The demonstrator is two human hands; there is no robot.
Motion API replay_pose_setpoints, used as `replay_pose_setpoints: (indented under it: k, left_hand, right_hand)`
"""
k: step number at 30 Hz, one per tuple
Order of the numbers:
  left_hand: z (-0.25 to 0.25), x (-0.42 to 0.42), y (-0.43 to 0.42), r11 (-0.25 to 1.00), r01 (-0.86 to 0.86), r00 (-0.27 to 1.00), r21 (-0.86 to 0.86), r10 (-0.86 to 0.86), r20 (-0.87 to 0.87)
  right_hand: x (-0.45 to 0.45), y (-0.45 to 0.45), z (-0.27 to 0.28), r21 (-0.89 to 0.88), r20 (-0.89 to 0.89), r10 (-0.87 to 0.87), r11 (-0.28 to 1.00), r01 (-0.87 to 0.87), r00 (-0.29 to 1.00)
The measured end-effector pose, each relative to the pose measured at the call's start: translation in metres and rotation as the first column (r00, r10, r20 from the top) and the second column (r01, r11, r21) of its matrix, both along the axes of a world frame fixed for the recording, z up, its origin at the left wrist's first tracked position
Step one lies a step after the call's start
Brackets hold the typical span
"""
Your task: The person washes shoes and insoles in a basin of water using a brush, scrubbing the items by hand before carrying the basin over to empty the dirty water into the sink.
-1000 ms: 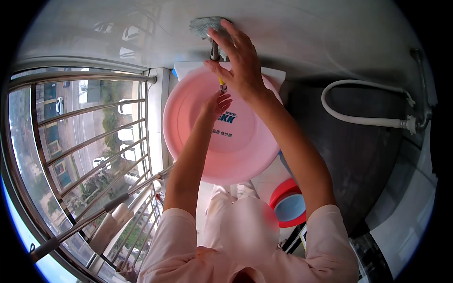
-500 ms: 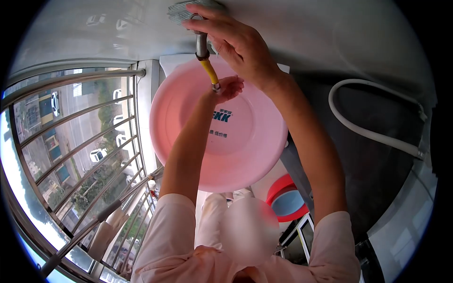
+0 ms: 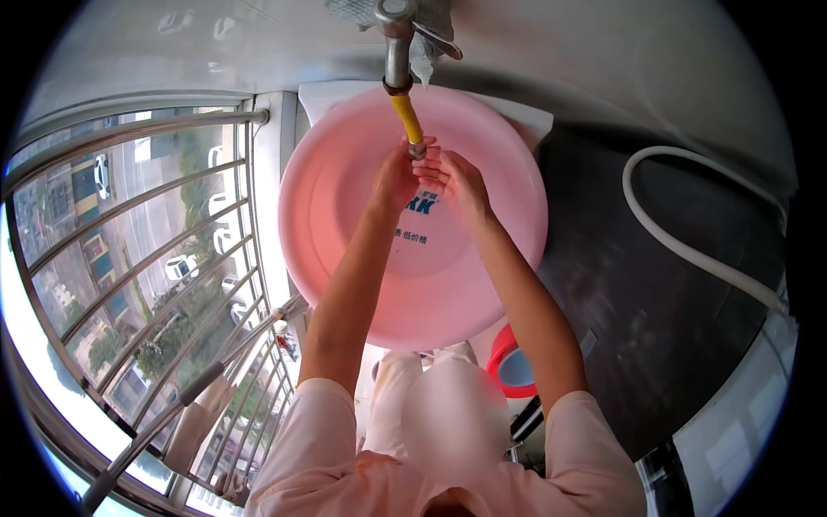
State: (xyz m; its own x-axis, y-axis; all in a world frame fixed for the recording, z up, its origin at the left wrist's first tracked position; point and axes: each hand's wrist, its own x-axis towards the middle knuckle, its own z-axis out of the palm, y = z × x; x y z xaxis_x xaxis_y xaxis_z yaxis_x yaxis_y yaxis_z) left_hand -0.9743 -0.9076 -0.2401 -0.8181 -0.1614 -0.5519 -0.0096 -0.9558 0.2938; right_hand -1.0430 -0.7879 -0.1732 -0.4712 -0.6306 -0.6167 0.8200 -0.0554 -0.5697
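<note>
Both hands are together beneath the end of a metal faucet (image 3: 397, 56) with a yellow hose piece (image 3: 406, 119) on its spout. My left hand (image 3: 398, 177) is left of the metal tip, its fingers extended and partly hidden behind it. Just to the right, my right hand (image 3: 458, 179) has its fingers stretched toward the left one, palm turned inward. Neither hand holds anything I can see. Below them is a large pink basin (image 3: 491, 276) with dark lettering on its bottom. Whether water runs from the tip is hard to make out.
A metal railing (image 3: 164, 220) runs along the left, with a street and parked cars far below. On the right, a pale hose (image 3: 680, 246) curves over a dark surface (image 3: 620, 327). A red basin (image 3: 500, 345) stands lower down. Grey-green cloth (image 3: 422, 59) hangs behind the faucet.
My right hand has come down from the faucet's top to beside my left hand under the spout. The view has shifted slightly, and the faucet handle is now uncovered.
</note>
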Motion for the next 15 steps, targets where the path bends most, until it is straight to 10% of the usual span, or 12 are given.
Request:
replay_pose_setpoints:
  k: [1,5,8,12,15]
  left_hand:
    - [0.000,0.006,0.008,0.995,-0.068,0.997,0.077,0.070,-0.024]
    - [0.032,0.009,0.051,0.802,-0.427,0.870,0.417,0.490,-0.052]
    - [0.073,0.020,0.086,0.942,-0.245,0.966,0.230,0.258,-0.028]
    - [0.067,0.008,0.075,0.968,-0.203,0.945,0.146,0.154,0.290]
    - [0.004,0.000,0.032,0.916,-0.339,0.928,0.213,0.288,0.236]
  right_hand:
    - [0.009,-0.015,-0.019,-0.125,0.269,-0.059,0.988,0.096,0.961]
    - [0.019,-0.076,-0.074,-0.324,0.402,-0.153,0.899,0.296,0.903]
    - [-0.001,-0.091,-0.075,-0.281,0.463,-0.136,0.915,0.291,0.876]
    - [0.012,-0.074,-0.076,0.283,-0.172,0.150,0.954,-0.097,0.974]
    - [0.019,-0.046,-0.042,0.634,-0.557,0.626,0.745,-0.206,0.546]
